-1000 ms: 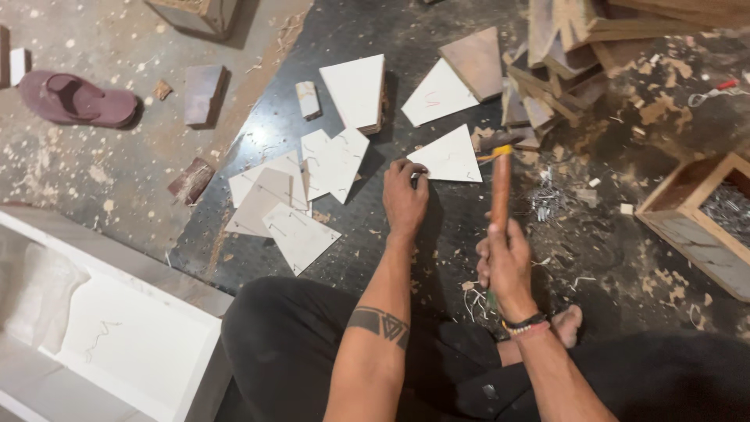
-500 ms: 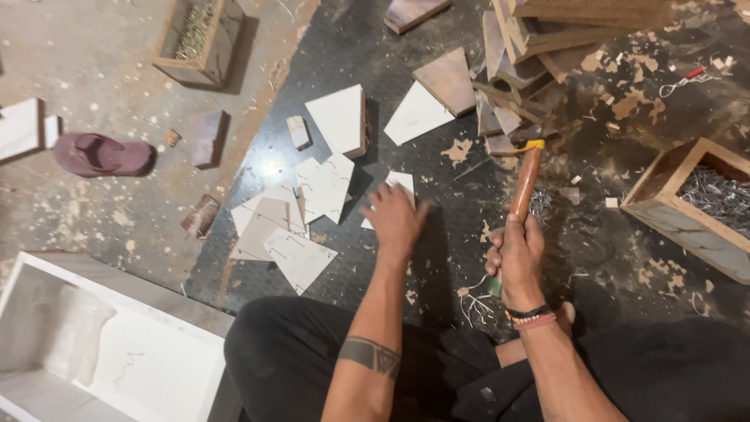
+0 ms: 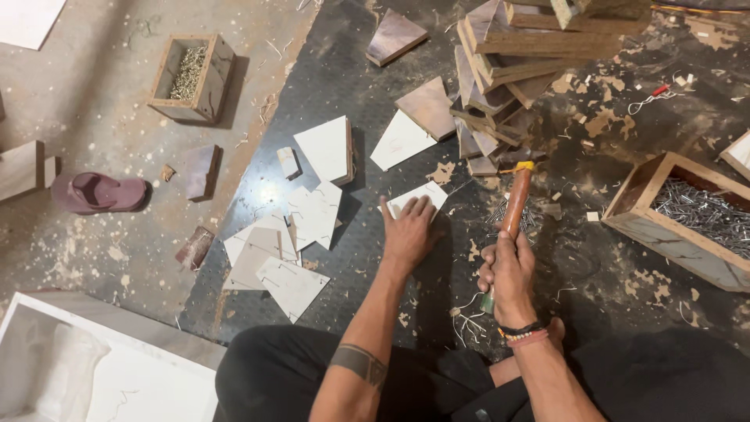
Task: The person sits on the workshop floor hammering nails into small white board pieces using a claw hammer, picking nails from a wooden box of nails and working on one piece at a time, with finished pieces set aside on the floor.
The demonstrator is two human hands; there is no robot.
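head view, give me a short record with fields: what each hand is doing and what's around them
left hand: flat on a white panel lying on the dark mat
right hand: gripping a hammer, head raised off the mat
left of hands: heap of white panels with nails in them
ahead: stack of wood offcuts
right: wooden box of nails
far left: second nail box, maroon sandal, white cabinet
floor: sawdust and chips scattered

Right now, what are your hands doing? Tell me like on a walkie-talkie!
Left hand flat on a white triangular board piece. Right hand gripping hammer, head raised. More white pieces lie left; nail box sits right.
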